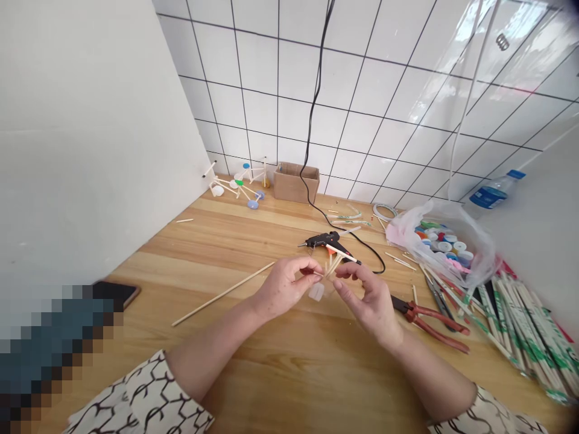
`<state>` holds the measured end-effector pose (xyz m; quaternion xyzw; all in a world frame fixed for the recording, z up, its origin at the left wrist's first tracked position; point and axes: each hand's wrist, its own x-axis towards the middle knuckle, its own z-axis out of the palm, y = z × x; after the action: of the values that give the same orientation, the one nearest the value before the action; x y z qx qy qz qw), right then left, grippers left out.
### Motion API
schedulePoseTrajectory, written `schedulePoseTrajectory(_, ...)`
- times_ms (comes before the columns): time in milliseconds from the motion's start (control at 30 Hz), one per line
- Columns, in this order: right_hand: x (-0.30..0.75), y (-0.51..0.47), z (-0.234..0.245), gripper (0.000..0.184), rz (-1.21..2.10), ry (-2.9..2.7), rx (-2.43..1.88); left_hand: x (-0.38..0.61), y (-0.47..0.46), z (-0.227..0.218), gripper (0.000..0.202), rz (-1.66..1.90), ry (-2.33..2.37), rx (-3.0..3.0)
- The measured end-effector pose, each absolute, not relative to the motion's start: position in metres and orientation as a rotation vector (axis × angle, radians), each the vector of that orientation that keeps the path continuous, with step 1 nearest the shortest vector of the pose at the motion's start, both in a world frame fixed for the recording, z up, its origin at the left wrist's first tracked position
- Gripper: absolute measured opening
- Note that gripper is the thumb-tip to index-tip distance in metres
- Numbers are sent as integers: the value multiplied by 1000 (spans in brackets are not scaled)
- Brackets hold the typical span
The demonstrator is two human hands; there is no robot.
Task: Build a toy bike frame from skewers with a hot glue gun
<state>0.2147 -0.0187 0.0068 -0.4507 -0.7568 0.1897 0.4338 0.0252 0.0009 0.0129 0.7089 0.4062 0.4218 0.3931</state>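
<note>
A small frame of wooden sticks (335, 264), with a white stick with a dark tip across its top, is held above the table. My left hand (289, 284) is closed, thumb and forefinger pinching the frame's left side. Curled around the right side, my right hand (368, 295) has its thumb and fingertips at the frame; their exact contact is partly hidden. A small translucent whitish piece (316, 292) shows just below my fingers. Behind the frame lies a black glue gun (322, 240) with an orange trigger, its nozzle pointing left.
A long stick (221, 294) lies left of my hands. Red-handled pliers (436, 322), a plastic bag of bottle caps (446, 241) and wrapped chopsticks (529, 328) are on the right. At the back stand a cardboard box (296, 184) and stick-and-cap models (242, 184). A black cable (312, 114) hangs down.
</note>
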Motion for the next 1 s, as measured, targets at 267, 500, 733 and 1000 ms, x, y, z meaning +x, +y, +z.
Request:
schedulePoseTrajectory(267, 209, -18, -3, 19, 902, -1488, -1188, 28, -3, 12, 8, 1096, 996, 1811)
schedulePoseTrajectory(500, 205, -18, -7, 15, 882, -1466, -1111, 33, -4, 10, 11, 1082, 963, 1836)
schedulePoseTrajectory(733, 203, -18, -7, 16, 847, -1474, -1087, 35, -3, 6, 11, 1035, 1002, 1819)
schedulePoseTrajectory(1000, 202, -17, -10, 8, 804, -1481, -1027, 35, -3, 6, 13, 1005, 1036, 1806)
